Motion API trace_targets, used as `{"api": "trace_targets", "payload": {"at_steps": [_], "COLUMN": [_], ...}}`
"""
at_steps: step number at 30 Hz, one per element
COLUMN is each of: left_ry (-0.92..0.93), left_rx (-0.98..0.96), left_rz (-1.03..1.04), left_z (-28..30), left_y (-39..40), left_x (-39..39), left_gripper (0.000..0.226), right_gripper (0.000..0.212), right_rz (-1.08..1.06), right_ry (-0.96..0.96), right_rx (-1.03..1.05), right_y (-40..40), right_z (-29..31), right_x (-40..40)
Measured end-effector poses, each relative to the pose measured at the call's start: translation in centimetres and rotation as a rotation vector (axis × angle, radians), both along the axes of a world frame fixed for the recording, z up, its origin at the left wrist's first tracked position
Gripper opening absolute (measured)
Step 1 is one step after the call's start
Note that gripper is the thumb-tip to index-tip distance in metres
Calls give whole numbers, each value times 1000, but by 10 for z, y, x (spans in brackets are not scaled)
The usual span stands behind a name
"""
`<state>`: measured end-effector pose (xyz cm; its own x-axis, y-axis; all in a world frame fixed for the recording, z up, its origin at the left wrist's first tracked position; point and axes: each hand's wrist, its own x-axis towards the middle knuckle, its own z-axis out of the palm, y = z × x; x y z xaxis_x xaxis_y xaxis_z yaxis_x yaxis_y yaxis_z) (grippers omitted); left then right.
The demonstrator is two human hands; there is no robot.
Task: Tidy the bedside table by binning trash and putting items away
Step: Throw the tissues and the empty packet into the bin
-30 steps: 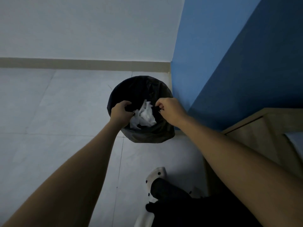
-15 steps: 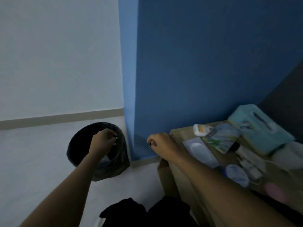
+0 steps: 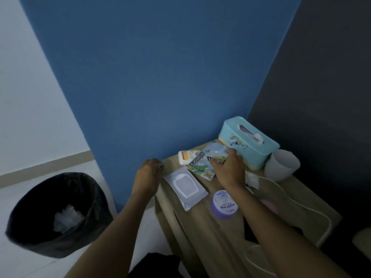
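My right hand (image 3: 228, 169) is over the wooden bedside table (image 3: 204, 223), fingers closed on a light blue printed packet (image 3: 215, 152) that lies beside a green-and-white wrapper (image 3: 200, 170). My left hand (image 3: 148, 175) hovers at the table's left corner with curled fingers and holds nothing, right next to a white wet-wipes pack (image 3: 185, 186). A white tube (image 3: 186, 157) lies at the table's back edge. A black-lined bin (image 3: 56, 215) with crumpled white paper (image 3: 67, 218) inside stands on the floor at left.
A teal tissue box (image 3: 249, 141) and a white cup (image 3: 281, 165) stand at the back right. A purple-lidded jar (image 3: 224, 204), a white cable (image 3: 291, 201) and a pink item (image 3: 269, 205) lie near my right forearm. Blue wall is behind, dark panel at right.
Both hands left the bin. The view swung right to the bedside table. My right hand reached across and closed on the blue packet; my left hand came to the table's corner.
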<state>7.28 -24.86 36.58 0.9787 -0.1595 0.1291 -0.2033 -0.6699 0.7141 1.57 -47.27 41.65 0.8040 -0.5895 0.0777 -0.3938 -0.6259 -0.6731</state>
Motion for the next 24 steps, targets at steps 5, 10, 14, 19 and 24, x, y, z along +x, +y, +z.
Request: {"api": "trace_targets", "payload": {"at_steps": [5,10,14,19,24], "left_ry": [26,-13,-9,20,11], "left_rx": [169,259,291,282,234], "left_rz": [-141,-241,-248,-247,-222], "left_z": [-25,-38,-43,-47,-37], "left_y": [-28,-34,-32,-30,-24], "left_x": [19,23,24,25,17], "left_gripper": [30,49,55,57,42], "right_gripper": [69,81,73,68,61], "right_rz": [-70,-78,-69,-116,-111], "right_ry": [88,120,40,-55,-71], "right_rx": [78,181,259,335,280], "right_y": [-16,-15,-13,-10,-13], "right_z": [-26,-40,-44,-45,-31], "right_x": [6,13,15,17,19]}}
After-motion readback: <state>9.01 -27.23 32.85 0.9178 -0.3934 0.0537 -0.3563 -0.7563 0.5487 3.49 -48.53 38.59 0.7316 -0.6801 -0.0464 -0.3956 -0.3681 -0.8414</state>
